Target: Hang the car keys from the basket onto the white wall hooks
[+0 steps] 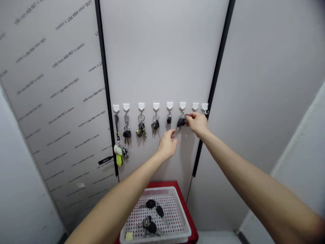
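Ahead, grey panelled wall (162,57), white hooks (156,107), hanging keys (180,122)

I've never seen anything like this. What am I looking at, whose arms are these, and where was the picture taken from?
These are a person's own bare arms, filmed by one camera worn on their head, looking forward and down. No machine is involved. On a pale wall is a row of white hooks, most carrying keys. The right hand grips a bunch of keys on one hook. The left hand is just below; I cannot tell if it holds anything. Underneath, a white plastic basket holds more keys.
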`<state>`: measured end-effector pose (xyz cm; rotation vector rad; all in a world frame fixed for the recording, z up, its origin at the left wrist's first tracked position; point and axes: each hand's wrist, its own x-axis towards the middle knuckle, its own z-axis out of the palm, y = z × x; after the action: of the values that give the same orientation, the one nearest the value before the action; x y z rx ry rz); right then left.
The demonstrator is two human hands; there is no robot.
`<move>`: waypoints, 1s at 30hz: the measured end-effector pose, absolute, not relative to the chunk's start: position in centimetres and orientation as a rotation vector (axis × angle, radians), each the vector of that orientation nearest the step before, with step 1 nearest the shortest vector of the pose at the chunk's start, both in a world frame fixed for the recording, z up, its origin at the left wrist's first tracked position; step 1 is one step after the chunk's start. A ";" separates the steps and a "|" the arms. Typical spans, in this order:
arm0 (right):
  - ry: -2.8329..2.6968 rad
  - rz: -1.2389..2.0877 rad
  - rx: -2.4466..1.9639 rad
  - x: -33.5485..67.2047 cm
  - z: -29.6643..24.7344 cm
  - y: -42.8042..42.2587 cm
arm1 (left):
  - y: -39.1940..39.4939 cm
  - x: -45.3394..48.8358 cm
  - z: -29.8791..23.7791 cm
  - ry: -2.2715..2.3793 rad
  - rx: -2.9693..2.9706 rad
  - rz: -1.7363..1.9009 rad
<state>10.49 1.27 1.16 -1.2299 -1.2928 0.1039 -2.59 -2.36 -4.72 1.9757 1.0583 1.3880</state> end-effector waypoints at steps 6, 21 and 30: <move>-1.567 0.201 -1.363 8.9 -8.8 -3.7 | -5.4 -9.4 -16.5 1.252 1.856 1.012; -2.491 0.483 -1.639 2.5 -24.6 -9.3 | -9.6 -13.2 -24.3 1.430 2.211 0.248; -2.501 0.531 -1.536 1.5 -24.2 -10.2 | -9.4 -12.7 -24.9 1.614 2.172 0.209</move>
<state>1.48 -10.21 -24.19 -1.5357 -2.5007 0.5307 -12.73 -9.40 -24.85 2.1723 1.6138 0.2094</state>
